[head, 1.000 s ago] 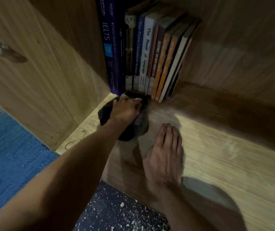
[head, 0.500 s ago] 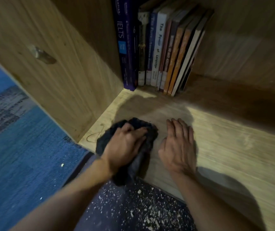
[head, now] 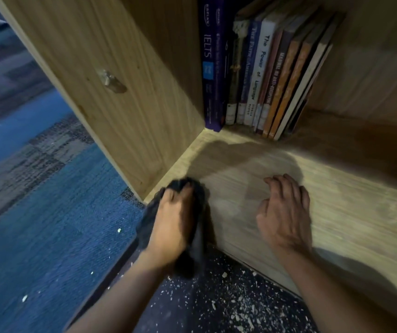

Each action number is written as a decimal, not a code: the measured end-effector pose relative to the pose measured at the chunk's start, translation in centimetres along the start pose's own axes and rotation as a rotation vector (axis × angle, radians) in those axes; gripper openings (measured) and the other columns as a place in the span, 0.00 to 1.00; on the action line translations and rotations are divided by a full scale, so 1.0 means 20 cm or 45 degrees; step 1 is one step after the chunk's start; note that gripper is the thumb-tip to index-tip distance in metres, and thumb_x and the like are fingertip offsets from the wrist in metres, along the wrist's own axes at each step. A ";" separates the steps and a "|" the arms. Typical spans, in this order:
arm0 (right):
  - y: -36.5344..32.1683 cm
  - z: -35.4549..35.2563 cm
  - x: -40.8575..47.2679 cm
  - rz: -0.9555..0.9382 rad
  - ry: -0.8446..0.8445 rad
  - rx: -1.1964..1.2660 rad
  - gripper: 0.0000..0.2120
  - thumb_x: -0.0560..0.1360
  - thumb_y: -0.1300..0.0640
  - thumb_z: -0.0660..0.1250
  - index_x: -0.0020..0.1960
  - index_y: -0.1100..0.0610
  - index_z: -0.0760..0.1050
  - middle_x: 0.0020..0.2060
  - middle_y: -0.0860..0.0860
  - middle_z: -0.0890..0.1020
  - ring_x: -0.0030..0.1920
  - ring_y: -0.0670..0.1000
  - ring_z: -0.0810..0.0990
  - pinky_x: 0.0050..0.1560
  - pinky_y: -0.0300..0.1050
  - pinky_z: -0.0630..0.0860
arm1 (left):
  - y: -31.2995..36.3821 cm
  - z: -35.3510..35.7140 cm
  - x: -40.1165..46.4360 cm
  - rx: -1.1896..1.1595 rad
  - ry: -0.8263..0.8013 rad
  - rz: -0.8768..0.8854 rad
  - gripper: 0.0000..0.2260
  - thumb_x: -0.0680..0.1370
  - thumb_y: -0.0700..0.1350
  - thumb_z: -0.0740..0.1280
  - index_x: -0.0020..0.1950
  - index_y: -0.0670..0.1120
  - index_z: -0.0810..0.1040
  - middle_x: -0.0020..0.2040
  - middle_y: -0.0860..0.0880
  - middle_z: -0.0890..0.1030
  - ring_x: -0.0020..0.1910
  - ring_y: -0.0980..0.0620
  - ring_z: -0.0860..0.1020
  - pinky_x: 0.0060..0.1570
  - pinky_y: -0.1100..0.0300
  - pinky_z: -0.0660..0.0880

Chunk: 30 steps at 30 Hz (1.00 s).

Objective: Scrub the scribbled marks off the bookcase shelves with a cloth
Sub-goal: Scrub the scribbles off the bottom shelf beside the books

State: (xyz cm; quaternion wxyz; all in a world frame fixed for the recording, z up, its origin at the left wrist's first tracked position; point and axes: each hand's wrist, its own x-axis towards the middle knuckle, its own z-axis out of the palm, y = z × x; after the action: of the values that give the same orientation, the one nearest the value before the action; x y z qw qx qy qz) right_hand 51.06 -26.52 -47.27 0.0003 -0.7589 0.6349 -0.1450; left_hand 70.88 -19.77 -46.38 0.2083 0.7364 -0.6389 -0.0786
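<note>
Left hand (head: 173, 224) extended forward, fingers curled in a grip around a cloth (head: 198, 241). Right hand (head: 285, 212) palm down, fingers loosely bent, forearm stretched forward.

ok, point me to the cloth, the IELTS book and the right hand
cloth (head: 198, 248), head view, dark fold hanging off the shelf's front edge beside the left hand.
IELTS book (head: 210, 68), head view, middle of the purple spine.
right hand (head: 285, 212), head view, back of the hand.

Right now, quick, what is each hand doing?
Left hand: grips the dark cloth at the shelf corner.
Right hand: open, resting on the shelf, holding nothing.
</note>
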 end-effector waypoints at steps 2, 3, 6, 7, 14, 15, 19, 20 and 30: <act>0.01 0.00 0.00 0.000 0.002 -0.001 0.31 0.69 0.51 0.44 0.64 0.59 0.73 0.63 0.57 0.75 0.69 0.56 0.68 0.71 0.56 0.60 | -0.05 -0.03 -0.04 -0.014 -0.055 0.111 0.09 0.75 0.38 0.66 0.55 0.44 0.76 0.39 0.51 0.71 0.42 0.43 0.74 0.41 0.61 0.64; 0.00 0.00 0.00 -0.010 -0.008 0.001 0.31 0.69 0.51 0.44 0.64 0.59 0.73 0.63 0.57 0.75 0.69 0.56 0.68 0.71 0.56 0.59 | -0.08 -0.03 0.03 0.043 0.007 0.060 0.10 0.76 0.37 0.66 0.56 0.43 0.76 0.39 0.47 0.72 0.41 0.40 0.75 0.41 0.58 0.65; 0.01 0.00 -0.01 -0.071 -0.041 0.037 0.31 0.70 0.50 0.44 0.65 0.57 0.74 0.65 0.55 0.75 0.69 0.55 0.67 0.70 0.54 0.59 | -0.07 -0.04 0.14 0.090 0.084 -0.196 0.15 0.77 0.39 0.64 0.64 0.46 0.74 0.42 0.44 0.70 0.44 0.38 0.75 0.45 0.55 0.67; 0.00 0.00 -0.01 -0.105 -0.070 0.039 0.31 0.70 0.49 0.44 0.65 0.56 0.74 0.66 0.54 0.74 0.70 0.54 0.67 0.70 0.54 0.60 | -0.06 -0.02 0.10 0.079 0.063 -0.155 0.16 0.75 0.38 0.67 0.62 0.45 0.74 0.42 0.47 0.68 0.42 0.40 0.74 0.44 0.58 0.66; -0.02 -0.02 0.09 -0.752 -0.447 0.057 0.32 0.73 0.41 0.38 0.76 0.42 0.55 0.77 0.42 0.54 0.76 0.43 0.48 0.75 0.44 0.41 | -0.07 -0.04 0.09 0.089 0.075 -0.266 0.15 0.79 0.38 0.60 0.66 0.45 0.72 0.50 0.39 0.75 0.51 0.39 0.75 0.53 0.53 0.69; -0.02 -0.01 0.09 -0.753 -0.456 0.055 0.33 0.72 0.41 0.37 0.76 0.42 0.53 0.77 0.42 0.52 0.76 0.43 0.46 0.74 0.43 0.41 | -0.01 -0.02 0.05 0.038 0.071 -0.257 0.15 0.79 0.38 0.58 0.64 0.43 0.72 0.53 0.38 0.75 0.53 0.39 0.74 0.53 0.52 0.69; -0.01 0.00 0.08 -0.742 -0.469 0.080 0.33 0.72 0.40 0.36 0.76 0.41 0.52 0.77 0.41 0.50 0.75 0.41 0.43 0.74 0.42 0.39 | -0.05 -0.02 -0.05 -0.119 -0.126 0.112 0.16 0.76 0.43 0.59 0.62 0.42 0.75 0.53 0.40 0.77 0.51 0.41 0.76 0.53 0.53 0.74; -0.01 0.00 0.09 -0.746 -0.464 0.079 0.33 0.72 0.40 0.35 0.76 0.41 0.52 0.77 0.41 0.50 0.75 0.40 0.42 0.74 0.42 0.39 | -0.12 -0.04 0.01 -0.035 -0.075 0.031 0.15 0.76 0.41 0.61 0.62 0.42 0.75 0.51 0.40 0.77 0.49 0.41 0.76 0.52 0.51 0.75; 0.00 0.02 0.09 -0.730 -0.437 0.182 0.31 0.74 0.41 0.39 0.75 0.42 0.58 0.76 0.41 0.56 0.73 0.38 0.45 0.74 0.42 0.43 | -0.10 -0.07 -0.02 0.143 0.070 -0.244 0.15 0.78 0.38 0.58 0.64 0.42 0.73 0.51 0.39 0.76 0.50 0.39 0.76 0.53 0.53 0.70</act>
State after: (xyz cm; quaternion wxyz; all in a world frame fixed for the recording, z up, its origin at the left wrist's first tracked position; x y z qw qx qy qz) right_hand 51.38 -28.28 -47.24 0.1197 -0.9178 0.3747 -0.0537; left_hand 73.18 -18.85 -46.11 0.1756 0.8064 -0.5631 -0.0419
